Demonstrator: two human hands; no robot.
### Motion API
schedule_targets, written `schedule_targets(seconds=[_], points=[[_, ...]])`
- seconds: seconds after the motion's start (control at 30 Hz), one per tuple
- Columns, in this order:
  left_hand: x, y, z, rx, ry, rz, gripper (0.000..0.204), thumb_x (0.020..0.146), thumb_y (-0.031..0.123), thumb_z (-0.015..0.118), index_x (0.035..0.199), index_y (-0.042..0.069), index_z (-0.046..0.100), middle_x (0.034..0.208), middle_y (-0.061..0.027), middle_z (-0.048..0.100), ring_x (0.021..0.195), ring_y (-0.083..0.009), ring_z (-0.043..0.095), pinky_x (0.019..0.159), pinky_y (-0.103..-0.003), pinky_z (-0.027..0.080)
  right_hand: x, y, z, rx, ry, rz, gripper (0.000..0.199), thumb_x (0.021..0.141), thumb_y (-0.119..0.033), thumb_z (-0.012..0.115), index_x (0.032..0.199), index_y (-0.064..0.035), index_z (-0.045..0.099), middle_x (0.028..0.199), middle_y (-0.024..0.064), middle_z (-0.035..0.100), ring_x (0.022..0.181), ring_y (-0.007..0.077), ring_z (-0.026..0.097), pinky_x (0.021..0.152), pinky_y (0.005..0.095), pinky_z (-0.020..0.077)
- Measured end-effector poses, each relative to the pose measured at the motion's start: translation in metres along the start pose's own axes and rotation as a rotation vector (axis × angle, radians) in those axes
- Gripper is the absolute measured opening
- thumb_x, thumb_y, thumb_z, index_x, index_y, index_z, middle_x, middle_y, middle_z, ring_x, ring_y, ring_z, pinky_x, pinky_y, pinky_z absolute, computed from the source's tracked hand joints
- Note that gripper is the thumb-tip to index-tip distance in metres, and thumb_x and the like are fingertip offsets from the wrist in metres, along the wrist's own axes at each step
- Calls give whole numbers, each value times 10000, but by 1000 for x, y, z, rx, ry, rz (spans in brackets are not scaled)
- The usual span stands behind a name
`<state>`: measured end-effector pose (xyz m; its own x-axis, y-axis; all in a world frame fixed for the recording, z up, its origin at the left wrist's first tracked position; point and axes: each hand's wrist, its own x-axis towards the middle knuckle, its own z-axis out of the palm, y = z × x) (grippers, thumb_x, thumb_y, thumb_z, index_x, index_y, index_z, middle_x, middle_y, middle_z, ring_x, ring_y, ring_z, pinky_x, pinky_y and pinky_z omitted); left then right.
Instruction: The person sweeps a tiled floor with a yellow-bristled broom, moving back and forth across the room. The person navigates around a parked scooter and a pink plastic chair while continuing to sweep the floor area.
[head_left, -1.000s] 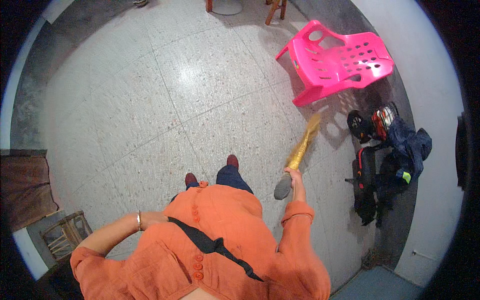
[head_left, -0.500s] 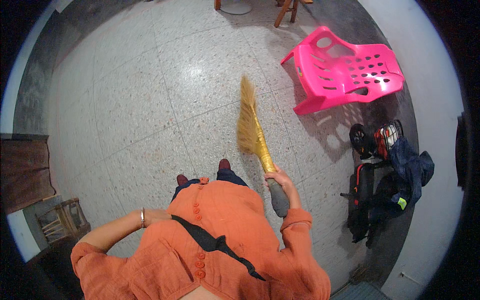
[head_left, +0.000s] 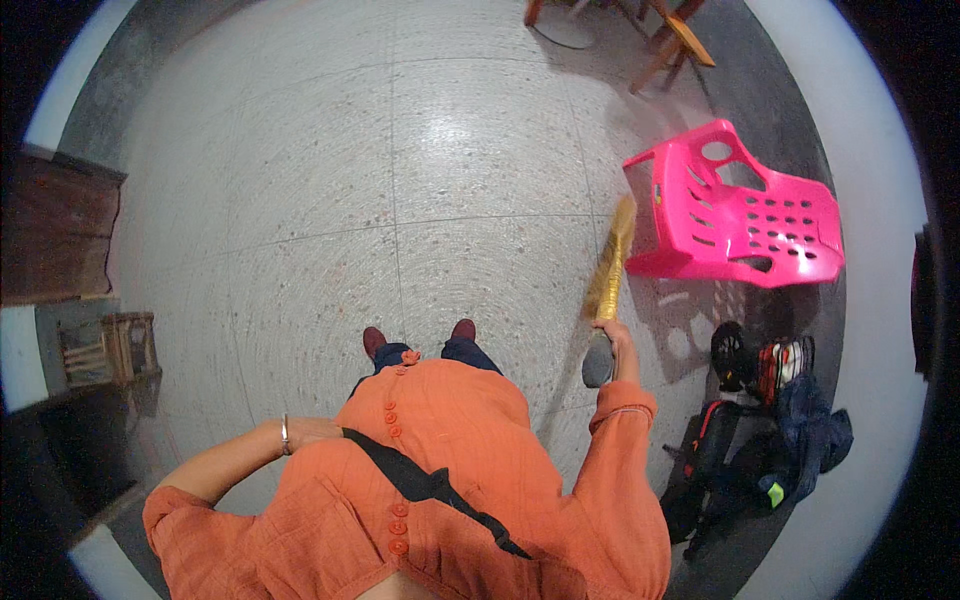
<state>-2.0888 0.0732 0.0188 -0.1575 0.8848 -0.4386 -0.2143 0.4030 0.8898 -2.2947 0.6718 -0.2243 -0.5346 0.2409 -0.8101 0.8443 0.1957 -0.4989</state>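
My right hand point(head_left: 618, 338) grips the grey handle of a straw broom point(head_left: 610, 268). Its yellow bristles reach forward over the speckled floor point(head_left: 330, 200) and end close to the pink plastic chair point(head_left: 740, 215). My left hand point(head_left: 315, 432) rests against my hip on my orange tunic, a bangle on the wrist; whether it holds anything I cannot tell. My two dark red shoes point(head_left: 418, 338) stand on the floor just below the tunic's hem.
A heap of dark bags and clothes point(head_left: 760, 430) lies by the right wall, below the chair. Wooden chair legs point(head_left: 670, 45) show at the top. A small wooden stool point(head_left: 110, 345) and dark furniture point(head_left: 55, 225) stand at the left.
The broom swung left across the floor in front of me, then back to the right beside the pink chair. My left hand stayed at my hip.
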Motion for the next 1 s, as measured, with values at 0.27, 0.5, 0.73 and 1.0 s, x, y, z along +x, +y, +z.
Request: schedule_targets(seconds=[0.27,0.5,0.73,1.0], points=[[4,-50,58,-69,201,118,443,828,358,389,919,-28,586,1011,-203,583,878,-329,545,774,-380,422,-17,-41,153,-300,-95,-94,292,580,-79,691,841,-22,573,732,64,571,623,192,541,541,337,451],[6,-16,46,-100,387,187,446,819,339,407,1017,-26,569,1042,-194,580,916,-314,544,815,-385,414,-116,-81,235,-237,-534,-248,490,629,-48,660,1087,-68,485,745,30,533,609,154,529,523,294,456],[-3,-56,50,41,177,102,434,799,325,394,857,-76,552,875,-234,591,741,-328,558,648,-397,420,-161,-96,197,-43,-658,-70,549,687,-61,633,1185,-148,418,681,52,527,470,163,534,412,316,463],[-16,-74,59,77,157,118,502,811,392,369,963,-51,550,1033,-207,566,890,-335,548,759,-401,426,-126,-64,138,31,-359,-48,386,719,-85,600,1059,-109,420,656,64,525,456,189,526,402,335,470]])
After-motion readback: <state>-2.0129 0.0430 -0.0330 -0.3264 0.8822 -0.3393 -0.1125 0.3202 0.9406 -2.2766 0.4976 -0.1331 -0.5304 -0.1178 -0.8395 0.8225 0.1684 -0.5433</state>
